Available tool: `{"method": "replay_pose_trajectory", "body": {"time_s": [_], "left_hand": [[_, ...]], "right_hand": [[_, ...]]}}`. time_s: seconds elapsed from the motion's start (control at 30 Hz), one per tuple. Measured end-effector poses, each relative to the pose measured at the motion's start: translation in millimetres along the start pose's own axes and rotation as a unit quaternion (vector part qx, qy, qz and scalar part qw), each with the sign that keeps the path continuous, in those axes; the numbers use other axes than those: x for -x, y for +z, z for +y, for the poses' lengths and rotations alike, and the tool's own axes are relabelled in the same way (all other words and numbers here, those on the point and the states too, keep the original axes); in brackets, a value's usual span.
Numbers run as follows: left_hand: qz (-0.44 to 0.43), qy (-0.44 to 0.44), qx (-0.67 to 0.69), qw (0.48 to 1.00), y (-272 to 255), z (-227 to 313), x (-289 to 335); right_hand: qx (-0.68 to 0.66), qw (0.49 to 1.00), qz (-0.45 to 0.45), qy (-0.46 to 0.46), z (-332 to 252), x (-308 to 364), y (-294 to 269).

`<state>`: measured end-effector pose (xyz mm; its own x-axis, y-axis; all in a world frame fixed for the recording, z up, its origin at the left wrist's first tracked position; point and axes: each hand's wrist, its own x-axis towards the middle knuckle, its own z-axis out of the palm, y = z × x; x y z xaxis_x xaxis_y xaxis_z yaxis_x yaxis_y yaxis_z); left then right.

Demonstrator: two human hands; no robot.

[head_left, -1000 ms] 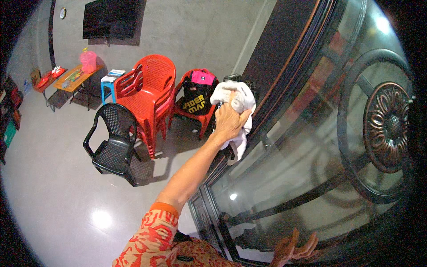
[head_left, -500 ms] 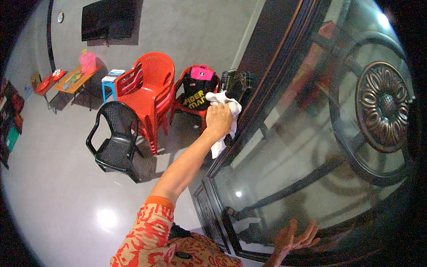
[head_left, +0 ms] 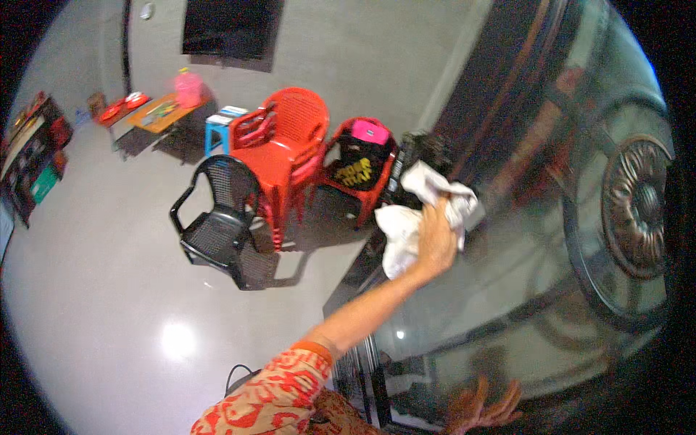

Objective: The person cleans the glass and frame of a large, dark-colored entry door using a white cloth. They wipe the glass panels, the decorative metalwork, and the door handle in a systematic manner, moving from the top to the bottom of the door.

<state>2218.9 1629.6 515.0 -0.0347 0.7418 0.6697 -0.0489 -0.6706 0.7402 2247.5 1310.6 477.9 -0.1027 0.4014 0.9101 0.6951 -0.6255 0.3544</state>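
Observation:
My left hand (head_left: 437,243) is closed on a bunched white cloth (head_left: 403,235), which lies against the glass pane (head_left: 493,279) near its dark frame. Part of the cloth hangs loose to the left of my fingers, and another fold sticks up above them. Low on the right, my right hand (head_left: 482,407) has its fingers spread beside the glass with nothing in them; I cannot tell whether it touches the pane. A round bronze-coloured flower ornament (head_left: 641,206) sits on dark curved bars at the far right. Reflections run across the glass.
Stacked red plastic chairs (head_left: 279,156) and a black armchair (head_left: 217,217) stand on the left. Another red chair holds a black bag (head_left: 355,163) with a pink patch. Further back are a blue stool (head_left: 216,136), a low wooden table (head_left: 156,116) and a wall-mounted screen (head_left: 228,29).
My left hand has moved with the cloth from the frame's edge rightward onto the glass, and the cloth has spread out. The view has shifted, so the room appears further right. My right hand stays spread.

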Motion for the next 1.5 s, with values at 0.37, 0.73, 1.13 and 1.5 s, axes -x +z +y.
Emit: {"method": "replay_pose_trajectory", "body": {"time_s": [0.37, 0.73, 1.13, 1.5], "left_hand": [[-0.037, -0.176, -0.042, 0.983, 16, -35, 63], [0.013, -0.039, 0.068, 0.997, -11, 4, 86], [0.011, -0.214, -0.075, 0.974, 30, -16, 51], [-0.023, -0.236, -0.178, 0.955, 26, -90, 118]], "right_hand": [[-0.012, 0.999, 0.051, -0.010, -15, -19, -1], [-0.028, 0.998, 0.063, 0.003, -9, -15, -3], [0.092, 0.995, -0.036, 0.012, -1, 7, 4], [0.094, 0.995, -0.034, 0.002, -2, 4, 6]]}}
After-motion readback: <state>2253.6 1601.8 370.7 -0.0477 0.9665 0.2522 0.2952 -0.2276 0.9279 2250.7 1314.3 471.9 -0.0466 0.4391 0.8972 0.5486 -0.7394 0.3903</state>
